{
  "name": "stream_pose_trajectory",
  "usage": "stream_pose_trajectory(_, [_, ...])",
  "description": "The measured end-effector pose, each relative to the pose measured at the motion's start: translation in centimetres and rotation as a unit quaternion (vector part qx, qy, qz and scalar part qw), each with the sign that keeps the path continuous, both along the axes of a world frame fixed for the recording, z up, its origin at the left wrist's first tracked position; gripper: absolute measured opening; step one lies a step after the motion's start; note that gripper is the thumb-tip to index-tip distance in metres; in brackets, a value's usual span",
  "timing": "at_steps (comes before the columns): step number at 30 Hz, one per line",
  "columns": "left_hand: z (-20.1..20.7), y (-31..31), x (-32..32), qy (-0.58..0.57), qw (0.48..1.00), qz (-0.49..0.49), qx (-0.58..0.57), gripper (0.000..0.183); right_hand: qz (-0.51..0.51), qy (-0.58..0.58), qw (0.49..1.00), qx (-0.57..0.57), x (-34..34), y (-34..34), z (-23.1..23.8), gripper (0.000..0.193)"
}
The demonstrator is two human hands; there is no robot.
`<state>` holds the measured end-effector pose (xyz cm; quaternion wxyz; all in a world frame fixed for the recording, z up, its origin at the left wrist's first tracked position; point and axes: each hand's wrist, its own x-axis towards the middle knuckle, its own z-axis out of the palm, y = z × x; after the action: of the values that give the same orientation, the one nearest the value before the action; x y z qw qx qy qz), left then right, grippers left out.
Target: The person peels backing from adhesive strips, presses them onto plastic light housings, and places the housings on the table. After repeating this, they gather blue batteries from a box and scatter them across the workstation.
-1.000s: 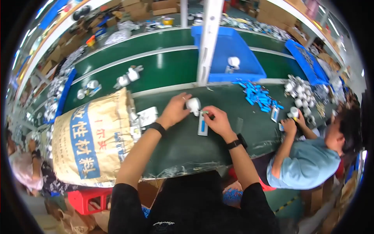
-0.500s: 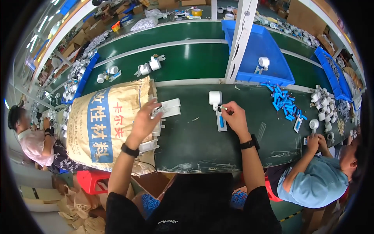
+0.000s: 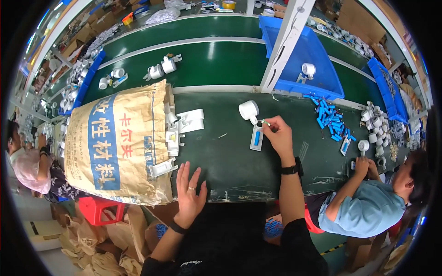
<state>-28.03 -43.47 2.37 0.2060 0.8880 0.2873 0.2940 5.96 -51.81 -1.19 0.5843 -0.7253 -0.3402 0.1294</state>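
Observation:
A white device with a round head (image 3: 248, 110) and a flat base lies on the dark green table, a blue battery (image 3: 256, 138) in its base. My right hand (image 3: 279, 134) is over the base's right side, thumb and fingers pinched on a small pale green piece (image 3: 265, 122) beside the joint of head and base. Its exact kind is too small to tell. My left hand (image 3: 189, 195) is open, fingers spread, by the table's front edge, holding nothing. Near it are white plastic housings (image 3: 191, 120) at the mouth of a large paper sack (image 3: 131, 161).
Blue batteries (image 3: 328, 117) lie heaped on the right, near a pile of white round heads (image 3: 380, 124). Behind a white post (image 3: 287, 50) stands a blue tray (image 3: 334, 78). A co-worker in a blue shirt (image 3: 368, 207) works at the right; another person sits at the left.
My left hand has come away from the housings at the sack's mouth, down toward the front edge, and its fingers have spread. The device's head now tilts leftward; my right hand remains pinched near it.

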Motion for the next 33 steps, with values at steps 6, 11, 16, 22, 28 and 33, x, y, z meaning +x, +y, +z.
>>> stream_pose_trajectory(6, [-3.2,0.8,0.0,-0.009,0.999,-0.011,0.030,0.050,-0.014,0.032,0.999,0.011,0.9,-1.4,-1.0,0.014])
stream_pose_trajectory(11, [-3.8,0.7,0.2,0.022,0.998,-0.021,0.050,0.049,-0.001,-0.013,1.000,-0.020,-1.3,-0.4,1.1,0.015])
stream_pose_trajectory(16, [-4.4,0.2,1.0,0.082,0.994,-0.024,0.070,0.045,0.035,-0.085,0.996,0.019,-2.7,0.2,0.1,0.013])
stream_pose_trajectory(22, [-4.3,0.1,1.2,0.138,0.982,-0.058,0.111,0.044,0.036,-0.147,0.988,0.009,-3.4,0.4,0.0,0.010])
stream_pose_trajectory(28, [-4.0,0.0,1.5,0.152,0.981,-0.056,0.104,0.043,0.028,-0.169,0.985,0.004,-3.6,0.4,-0.5,0.014])
stream_pose_trajectory(33, [-4.2,-0.1,1.4,0.158,0.980,-0.046,0.110,0.043,0.008,-0.162,0.987,-0.008,-3.7,0.2,0.6,0.022])
